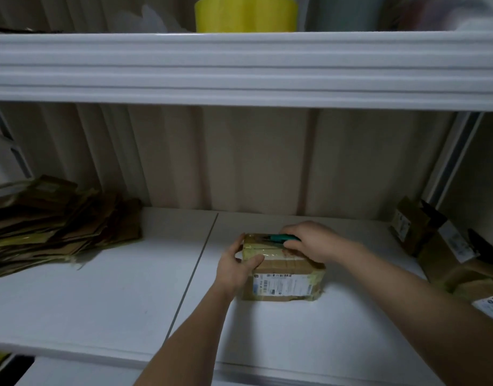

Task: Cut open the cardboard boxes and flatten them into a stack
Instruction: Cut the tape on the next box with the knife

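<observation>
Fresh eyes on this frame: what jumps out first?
The taped box at the centre of the white shelf: the left hand grips its left end while the right hand holds a teal cutter on its top. Next, the heap of flattened cardboard at far left and a yellow tape roll on the upper shelf.

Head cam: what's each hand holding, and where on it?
Left hand grips the taped box at its top left corner. Right hand holds a teal cutter by its handle, over the box top.
</observation>
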